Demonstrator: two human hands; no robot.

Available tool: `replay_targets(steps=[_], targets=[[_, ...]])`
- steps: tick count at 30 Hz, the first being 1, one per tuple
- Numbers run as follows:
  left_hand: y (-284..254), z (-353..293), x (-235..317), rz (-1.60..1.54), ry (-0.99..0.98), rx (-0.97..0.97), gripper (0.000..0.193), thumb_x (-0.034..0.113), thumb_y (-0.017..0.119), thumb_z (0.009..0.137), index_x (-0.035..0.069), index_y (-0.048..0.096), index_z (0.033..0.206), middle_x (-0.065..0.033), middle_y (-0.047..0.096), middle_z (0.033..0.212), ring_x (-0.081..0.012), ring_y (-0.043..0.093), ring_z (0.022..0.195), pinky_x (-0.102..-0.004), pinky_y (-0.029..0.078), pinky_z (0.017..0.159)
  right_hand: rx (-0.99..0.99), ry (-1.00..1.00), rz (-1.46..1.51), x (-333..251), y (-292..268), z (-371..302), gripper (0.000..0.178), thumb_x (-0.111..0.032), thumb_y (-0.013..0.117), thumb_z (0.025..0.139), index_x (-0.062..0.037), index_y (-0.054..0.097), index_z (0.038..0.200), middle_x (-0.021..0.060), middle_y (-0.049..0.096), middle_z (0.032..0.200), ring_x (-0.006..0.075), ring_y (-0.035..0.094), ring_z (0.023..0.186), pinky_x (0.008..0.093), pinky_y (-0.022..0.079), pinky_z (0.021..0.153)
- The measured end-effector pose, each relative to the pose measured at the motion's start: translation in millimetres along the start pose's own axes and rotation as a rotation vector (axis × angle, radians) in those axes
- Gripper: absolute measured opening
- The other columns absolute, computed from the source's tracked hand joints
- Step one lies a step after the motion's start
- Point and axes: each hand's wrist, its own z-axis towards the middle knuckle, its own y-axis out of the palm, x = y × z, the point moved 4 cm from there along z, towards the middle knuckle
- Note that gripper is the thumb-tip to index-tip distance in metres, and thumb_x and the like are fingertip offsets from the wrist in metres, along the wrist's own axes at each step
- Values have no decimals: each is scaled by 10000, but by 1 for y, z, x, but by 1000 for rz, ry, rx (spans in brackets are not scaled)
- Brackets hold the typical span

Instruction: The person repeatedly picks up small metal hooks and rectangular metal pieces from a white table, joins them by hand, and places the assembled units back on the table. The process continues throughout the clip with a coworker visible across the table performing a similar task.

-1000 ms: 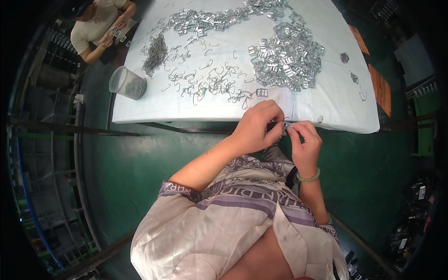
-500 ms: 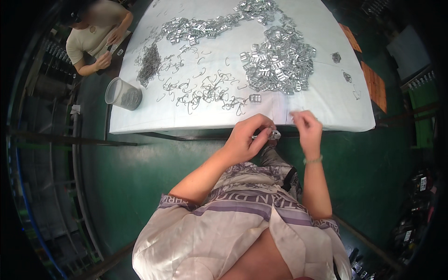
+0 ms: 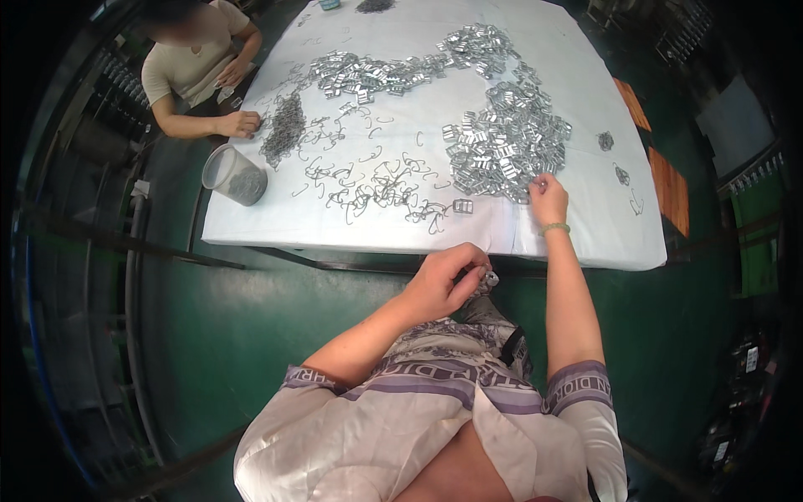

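My left hand, just off the table's near edge, is closed with thumb and fingers pinching a small shiny metal buckle. My right hand reaches over the table to the near edge of a big pile of slotted metal buckles. Its fingertips are pressed together against the pile; what lies between them is too small to make out. One loose buckle lies apart, left of my right hand. Bent wire hooks are scattered to the left of it.
A white cloth covers the table. At its left corner a clear plastic tub leans with grey pieces inside. Beyond it sits a dark heap of small wire pieces, with a co-worker's hand beside it. Small wire clumps lie at the right.
My right hand has moved forward from the table's near edge to the buckle pile. My left hand still holds its buckle. The co-worker's hand has reached to the dark heap.
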Motion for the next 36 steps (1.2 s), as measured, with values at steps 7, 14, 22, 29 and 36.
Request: replay_targets(steps=[7, 14, 22, 29, 36], targets=[[3, 1, 2, -4, -13, -21, 47, -1, 548, 845, 8, 540, 890, -108, 594, 746, -220, 587, 646, -305, 459, 592, -8, 36, -84, 22, -6, 2, 190, -88, 608, 736, -33, 631, 917, 167, 667, 780, 317, 662, 753, 392, 514, 721], [4, -1, -3, -6, -31, -4, 40, 4, 549, 842, 7, 534, 879, -100, 610, 751, -214, 609, 654, -298, 474, 608, -42, 263, 272, 22, -32, -33, 262, -35, 627, 753, 6, 629, 1011, 102, 663, 777, 180, 664, 642, 279, 534, 642], [13, 0, -11, -66, -163, -9, 32, 18, 559, 859, -4, 545, 876, -84, 623, 765, -140, 600, 702, -265, 471, 662, -297, 270, 1193, -47, -40, -126, 363, 27, 625, 834, 30, 524, 1183, 107, 652, 922, 149, 643, 844, 259, 532, 745], [13, 0, -8, 26, -177, 138, 57, 14, 593, 838, -4, 552, 873, -77, 616, 694, -116, 597, 608, -247, 467, 556, -214, 123, 1147, -86, -45, -167, 280, 65, 635, 812, 41, 533, 1072, 116, 663, 930, 116, 627, 838, 227, 506, 767], [11, -6, -10, 141, -157, 263, 84, 32, 624, 821, -7, 560, 860, -90, 631, 694, -122, 611, 589, -258, 472, 534, -120, 77, 1000, -101, -50, -173, 239, 69, 632, 819, 52, 544, 1041, 128, 673, 924, 102, 627, 817, 198, 504, 698]])
